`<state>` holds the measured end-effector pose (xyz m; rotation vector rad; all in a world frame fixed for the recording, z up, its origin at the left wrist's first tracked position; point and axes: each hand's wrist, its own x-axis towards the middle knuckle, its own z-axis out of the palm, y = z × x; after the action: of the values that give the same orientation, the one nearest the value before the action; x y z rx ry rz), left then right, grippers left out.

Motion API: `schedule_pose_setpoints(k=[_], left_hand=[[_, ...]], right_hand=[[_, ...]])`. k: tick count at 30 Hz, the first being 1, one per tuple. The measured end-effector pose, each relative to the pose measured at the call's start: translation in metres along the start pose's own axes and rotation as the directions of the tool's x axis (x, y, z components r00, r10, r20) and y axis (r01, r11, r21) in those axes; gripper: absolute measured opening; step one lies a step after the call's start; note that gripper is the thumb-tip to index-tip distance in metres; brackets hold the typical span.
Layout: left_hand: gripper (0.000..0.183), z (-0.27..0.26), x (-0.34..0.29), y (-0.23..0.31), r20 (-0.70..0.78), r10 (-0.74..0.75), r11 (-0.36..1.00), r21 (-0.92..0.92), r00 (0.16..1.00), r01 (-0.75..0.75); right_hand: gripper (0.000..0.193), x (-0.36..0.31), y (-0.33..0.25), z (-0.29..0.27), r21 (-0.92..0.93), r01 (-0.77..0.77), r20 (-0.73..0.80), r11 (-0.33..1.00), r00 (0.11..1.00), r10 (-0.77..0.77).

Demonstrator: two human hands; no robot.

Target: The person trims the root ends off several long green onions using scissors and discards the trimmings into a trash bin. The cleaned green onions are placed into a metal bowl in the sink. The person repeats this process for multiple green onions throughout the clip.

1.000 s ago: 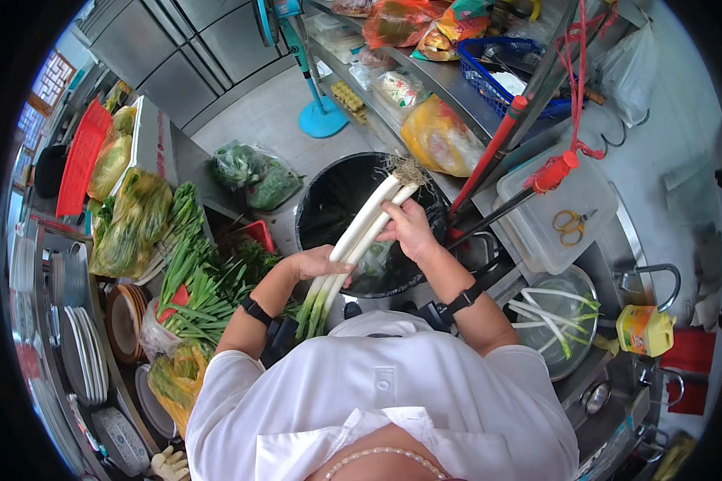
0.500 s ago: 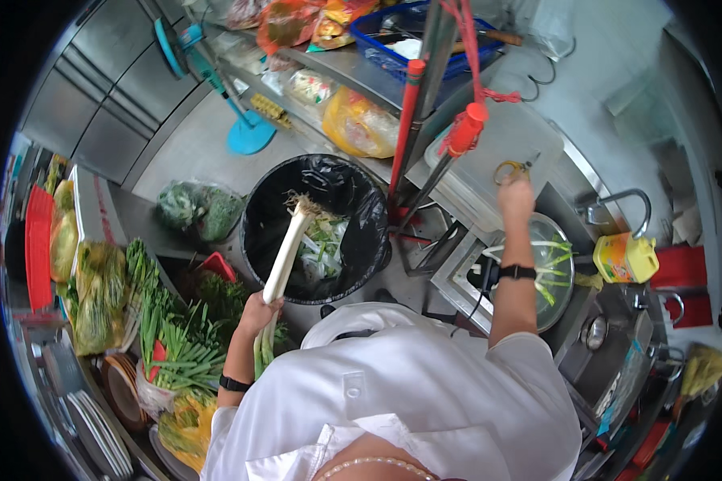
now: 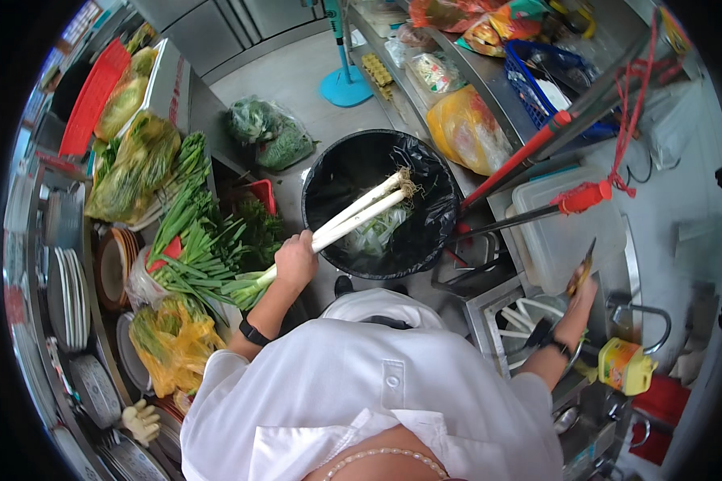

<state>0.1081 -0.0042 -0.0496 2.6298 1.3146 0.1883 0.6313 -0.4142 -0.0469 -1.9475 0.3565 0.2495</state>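
Observation:
My left hand is closed around two long leeks with white stems. Their rooty ends reach over a black bin lined with a plastic bag, and their green tops trail back past my wrist to the left. Inside the bin lie green and white scraps. Out to the right, my right hand grips scissors with yellowish handles, blades pointing away from me. Below that forearm, cut white stalks lie in a bowl by the sink, partly hidden by the arm.
Leafy greens and yellow bags crowd the left shelf. Bagged vegetables sit on the floor behind the bin. Red-capped poles slant between bin and counter. A lidded clear box and a yellow jug stand right.
The whole view has swung left. The leeks in my left hand now lean to the right over the bin, and two stems show. My right hand keeps the scissors, blades now pointing away.

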Motion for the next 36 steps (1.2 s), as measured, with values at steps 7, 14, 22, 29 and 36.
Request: schedule_pose_setpoints(k=[7, 14, 22, 29, 36], left_hand=[[0.022, 0.006, -0.004, -0.005, -0.003, -0.035, 0.999, -0.041, 0.999, 0.035], [0.022, 0.002, -0.005, 0.005, 0.149, 0.037, 0.987, -0.161, 0.988, -0.013], [0.021, -0.003, -0.028, -0.006, 0.218, 0.061, 0.971, -0.239, 0.974, -0.007], [0.021, 0.000, -0.050, -0.018, 0.201, 0.040, 0.985, -0.173, 0.979, -0.005], [0.022, 0.016, -0.051, -0.035, 0.377, -0.163, 0.987, 0.049, 0.912, 0.156]], right_hand=[[0.040, -0.202, 0.072, 0.025, 0.065, 0.054, 0.594, 0.996, 0.800, -0.082], [0.039, -0.250, 0.042, 0.145, -0.036, 0.417, 0.953, 0.908, 0.289, -0.095], [0.023, -0.270, 0.020, 0.186, 0.084, 0.554, 0.967, 0.828, 0.155, -0.201], [0.035, -0.259, 0.033, 0.214, 0.029, 0.602, 0.989, 0.798, 0.101, -0.112], [0.038, -0.262, 0.054, 0.227, -0.168, 0.676, 0.965, 0.718, 0.262, -0.020]])
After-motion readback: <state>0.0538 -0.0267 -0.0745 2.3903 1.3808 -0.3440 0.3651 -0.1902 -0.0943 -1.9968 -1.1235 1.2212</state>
